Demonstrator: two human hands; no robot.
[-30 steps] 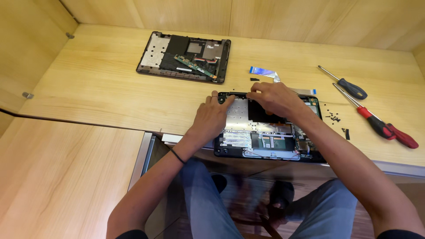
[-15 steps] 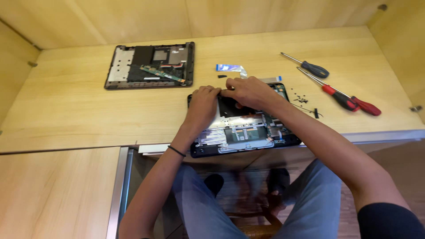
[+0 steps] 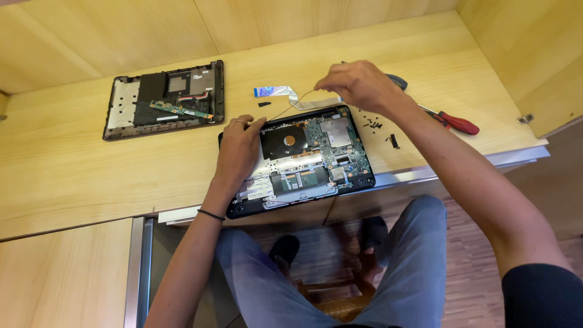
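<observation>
Wood is all around: a light wooden desk (image 3: 73,164) with wooden walls behind it and on the right side.

Only one view is given, from the head, looking down. An open laptop (image 3: 297,161) lies flat at the front edge of the desk, right above the person's knees. Its long side runs left to right, tilted a little, with the right end farther back. Its insides show: a green board on the right and a dark round-marked part in the middle.

The left hand (image 3: 238,149) lies flat on the left part of the laptop, fingers together, pressing down. The right hand (image 3: 358,85) is up over the back right corner of the laptop. Its fingers pinch a thin wire (image 3: 285,104) that runs down to the laptop.

Half a second ago both hands were close together on the back edge of the laptop. Now the right hand has lifted away and the wire is pulled up.

A black bottom cover (image 3: 164,100) lies well apart at the back left. A flat blue and silver ribbon (image 3: 276,91) lies just behind the laptop. Small black screws (image 3: 371,123) sit beside the right edge. A red screwdriver (image 3: 452,120) lies farther right. The right hand hides most of another dark tool behind it.
</observation>
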